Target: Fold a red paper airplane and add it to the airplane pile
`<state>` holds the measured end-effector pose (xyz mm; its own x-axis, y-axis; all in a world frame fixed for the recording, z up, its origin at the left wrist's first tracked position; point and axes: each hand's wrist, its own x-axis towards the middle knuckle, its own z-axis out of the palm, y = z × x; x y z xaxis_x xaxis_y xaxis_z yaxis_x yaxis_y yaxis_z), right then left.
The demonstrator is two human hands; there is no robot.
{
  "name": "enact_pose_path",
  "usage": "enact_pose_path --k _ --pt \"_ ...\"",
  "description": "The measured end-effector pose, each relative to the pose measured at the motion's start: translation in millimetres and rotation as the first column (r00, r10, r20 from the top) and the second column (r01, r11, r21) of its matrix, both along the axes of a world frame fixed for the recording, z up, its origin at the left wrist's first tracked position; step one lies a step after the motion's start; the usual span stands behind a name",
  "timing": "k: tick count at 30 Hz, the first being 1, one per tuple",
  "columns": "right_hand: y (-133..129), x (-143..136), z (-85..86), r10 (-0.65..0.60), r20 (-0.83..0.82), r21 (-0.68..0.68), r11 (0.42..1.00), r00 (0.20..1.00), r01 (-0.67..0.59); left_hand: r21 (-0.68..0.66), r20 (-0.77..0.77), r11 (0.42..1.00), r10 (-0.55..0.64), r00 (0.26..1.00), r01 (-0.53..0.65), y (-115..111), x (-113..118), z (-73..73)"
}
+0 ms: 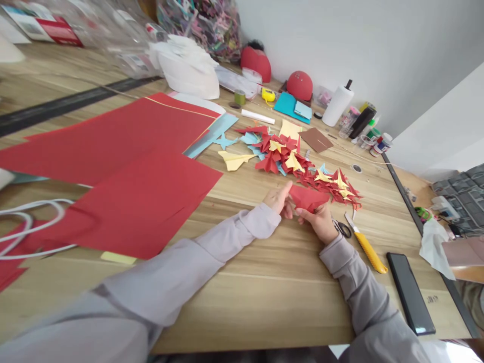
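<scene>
Hands: close together, clamped on one folded red piece (309,197), with left hand (279,201) gripping at the left end, index finger stretched toward the far side, and right hand (319,222) pinching from the near right, thumb on top. Fingers underneath partly hidden; impossible to tell the full grip.

Surroundings, largest first: wooden table (242,302); large red sheets (139,201) spread over its left half; heap of small folded shapes (283,143) in red, yellow and blue, just beyond the hands and trailing off to the right; dark phone (410,292) toward the near right corner; yellow-handled cutter (369,252) between phone and right hand, blade toward the far left.

Location of held piece: right of the large sheets, on the near side of the heap.

Step, by judgement: mid-fold, setting or squaring up a crease. Next move, as read here: calls for holding the layers aligned with the left hand while running the right thumb along the fold, pressing lightly to keep thin layers from slipping.

Orientation: long axis roughly left to right, right end slightly nearer. Narrows toward the near side, between the hands. Shows a broad face upward.
</scene>
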<state>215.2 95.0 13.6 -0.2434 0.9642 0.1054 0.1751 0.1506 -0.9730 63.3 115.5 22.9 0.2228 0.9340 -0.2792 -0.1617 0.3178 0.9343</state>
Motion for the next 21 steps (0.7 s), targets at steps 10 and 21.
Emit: enact_pose_path --k 10,21 --pt "3.4 -0.7 0.1 0.011 -0.016 -0.061 0.998 1.0 -0.012 0.09 0.068 0.996 -0.012 0.998 0.006 1.3 3.4 -9.5" --pt "5.0 -0.3 -5.1 -0.036 0.018 -0.09 0.995 0.999 0.038 0.083 0.08 0.994 0.071 0.994 -0.077 4.6 3.4 -13.1"
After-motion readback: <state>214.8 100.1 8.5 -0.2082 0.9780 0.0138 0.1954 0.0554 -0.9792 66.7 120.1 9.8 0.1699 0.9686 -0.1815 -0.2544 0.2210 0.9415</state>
